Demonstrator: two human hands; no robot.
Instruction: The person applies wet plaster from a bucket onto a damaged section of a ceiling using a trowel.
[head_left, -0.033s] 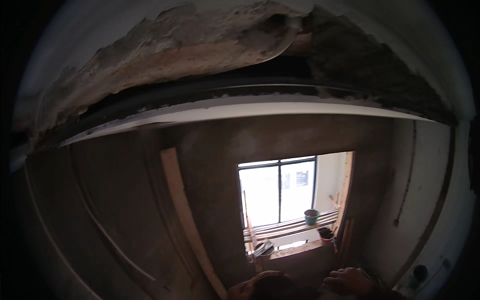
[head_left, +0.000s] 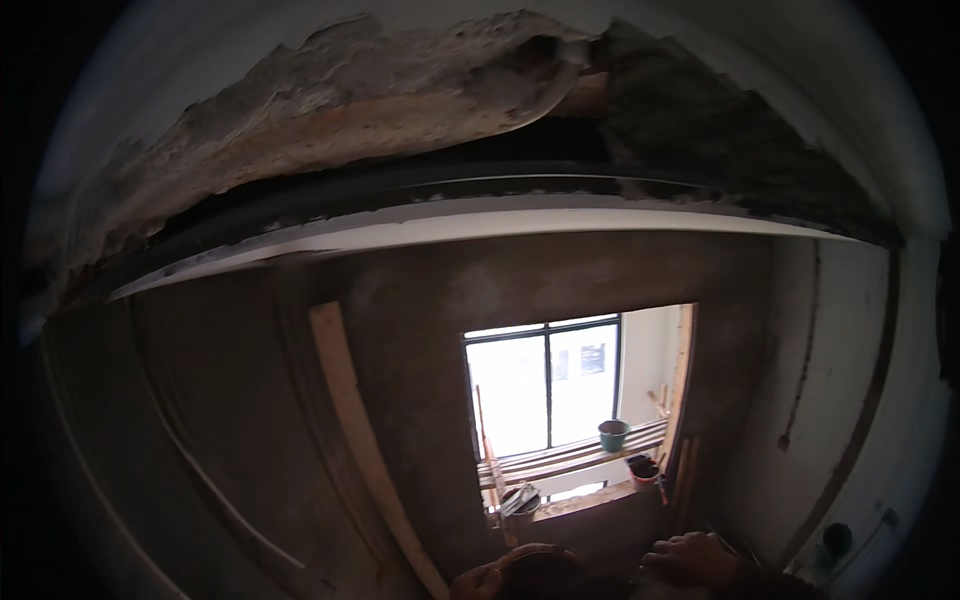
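At the lower edge, my left hand (head_left: 477, 582) is closed on the rim of a round, dark container (head_left: 541, 549) that looks like a bucket or basin. Its inside is too dark to make out. To the right of it, my right hand (head_left: 690, 558) shows bent fingers, apart from the container's rim. Shadow hides the underside of that hand and anything in it. Overhead, a long pale-edged beam (head_left: 480, 226) crosses the view, with a dark gap and rough, broken plaster (head_left: 330, 105) above it.
Beyond the wall opening, a green bucket (head_left: 613, 434) stands on planks (head_left: 570, 455). An orange-rimmed bucket (head_left: 643, 468) and a container of tools (head_left: 520, 500) are near the sill. A long wooden board (head_left: 365, 430) leans at the left; a pale wall (head_left: 850, 400) stands right.
The whole view has shifted slightly, so the opening and buckets appear a little farther left. My hands keep nearly the same pose, the left one still on the container's rim.
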